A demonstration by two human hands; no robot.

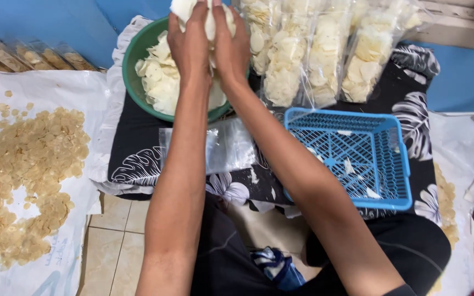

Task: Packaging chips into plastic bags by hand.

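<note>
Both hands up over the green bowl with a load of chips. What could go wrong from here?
1. The left hand and right hand press a heap of white chips between them above the green round plastic bowl; brittle pieces may crack or slip out.
2. The bowl sits near the edge of the black leaf-print cloth; strays could fall to the tiled floor.
3. The empty clear plastic bags lie loose beneath the forearms and could be swept aside.

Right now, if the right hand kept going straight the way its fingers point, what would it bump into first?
The right hand already presses the white chips held between both hands. Beyond them the picture ends, so what lies farther cannot be seen.
</note>
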